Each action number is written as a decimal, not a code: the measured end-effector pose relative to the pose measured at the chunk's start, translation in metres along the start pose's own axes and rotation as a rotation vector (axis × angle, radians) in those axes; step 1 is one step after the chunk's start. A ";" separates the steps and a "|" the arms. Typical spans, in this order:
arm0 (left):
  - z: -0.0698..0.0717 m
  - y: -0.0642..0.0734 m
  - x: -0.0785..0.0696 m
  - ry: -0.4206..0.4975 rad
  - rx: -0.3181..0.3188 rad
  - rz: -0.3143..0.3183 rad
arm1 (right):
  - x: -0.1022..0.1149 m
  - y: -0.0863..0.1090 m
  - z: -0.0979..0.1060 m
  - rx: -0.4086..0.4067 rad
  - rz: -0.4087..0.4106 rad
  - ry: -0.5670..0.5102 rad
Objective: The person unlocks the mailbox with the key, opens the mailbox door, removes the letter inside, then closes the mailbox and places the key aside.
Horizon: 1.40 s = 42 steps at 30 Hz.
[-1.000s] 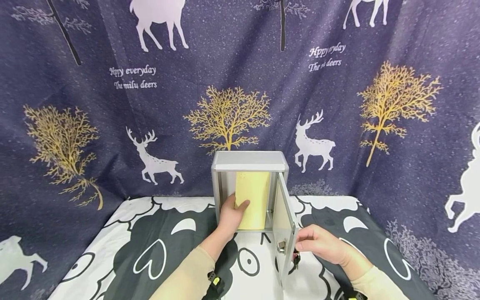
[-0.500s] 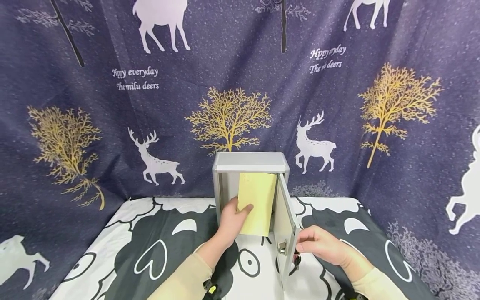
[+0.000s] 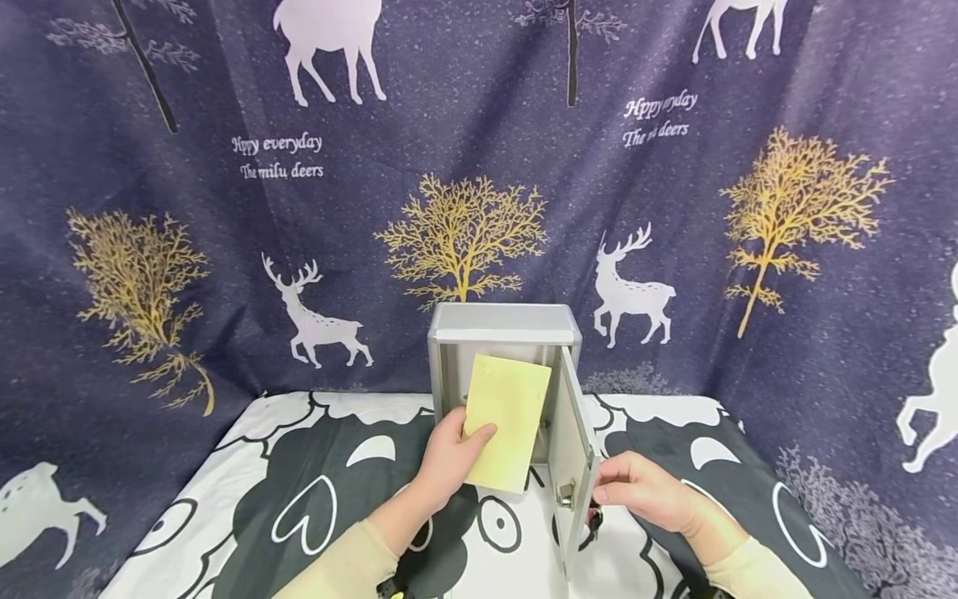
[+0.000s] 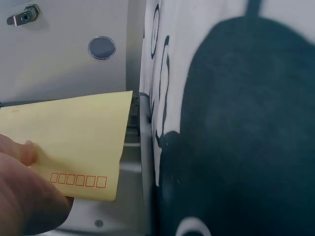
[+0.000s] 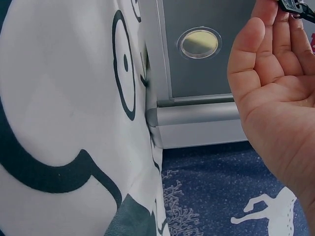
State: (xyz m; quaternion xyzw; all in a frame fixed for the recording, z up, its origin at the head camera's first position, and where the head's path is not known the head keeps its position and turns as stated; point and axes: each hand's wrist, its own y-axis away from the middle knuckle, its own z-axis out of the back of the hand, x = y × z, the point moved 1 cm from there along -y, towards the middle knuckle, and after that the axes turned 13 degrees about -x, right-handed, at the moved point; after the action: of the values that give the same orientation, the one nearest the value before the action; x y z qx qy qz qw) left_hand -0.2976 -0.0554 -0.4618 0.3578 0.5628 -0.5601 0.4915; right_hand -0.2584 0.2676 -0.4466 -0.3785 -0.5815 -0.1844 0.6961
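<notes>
My left hand (image 3: pixel 449 453) grips a yellow envelope (image 3: pixel 512 416) by its left edge, thumb on the front face. Red postcode squares show on the envelope (image 4: pixel 81 132) in the left wrist view. It leans slightly in front of the opening of a grey metal box (image 3: pixel 505 323). The box's hinged door (image 3: pixel 572 441) is swung out on the right, its lock (image 3: pixel 565 495) facing inward. At the door's outer side, my right hand (image 3: pixel 644 491) pinches a key with a black head (image 5: pixel 290 6); part of that grip lies beyond the right wrist view's edge.
A black-and-white cartoon-print cloth (image 3: pixel 337 491) covers the surface under the box. Behind it hangs a dark blue curtain (image 3: pixel 479 125) with deer and trees. A round window (image 5: pixel 199 43) is set in the door. Something small and red (image 3: pixel 595 517) dangles by the key.
The left hand has drawn the envelope outward and down from inside the box, and the envelope has tilted a little. The right hand and the door stay nearly still.
</notes>
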 end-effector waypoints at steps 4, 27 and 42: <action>0.012 0.005 0.000 0.007 0.015 0.002 | 0.000 0.000 0.001 0.001 -0.001 0.003; 0.076 0.016 -0.004 0.066 -0.027 0.097 | -0.002 0.001 0.003 0.003 -0.002 0.011; 0.110 0.016 -0.007 0.054 -0.076 0.112 | -0.002 0.002 0.003 -0.025 -0.025 0.055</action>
State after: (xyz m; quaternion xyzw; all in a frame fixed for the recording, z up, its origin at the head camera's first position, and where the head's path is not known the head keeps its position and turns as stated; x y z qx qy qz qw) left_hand -0.2637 -0.1601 -0.4472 0.3847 0.5758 -0.5002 0.5198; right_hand -0.2591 0.2708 -0.4488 -0.3747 -0.5647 -0.2106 0.7045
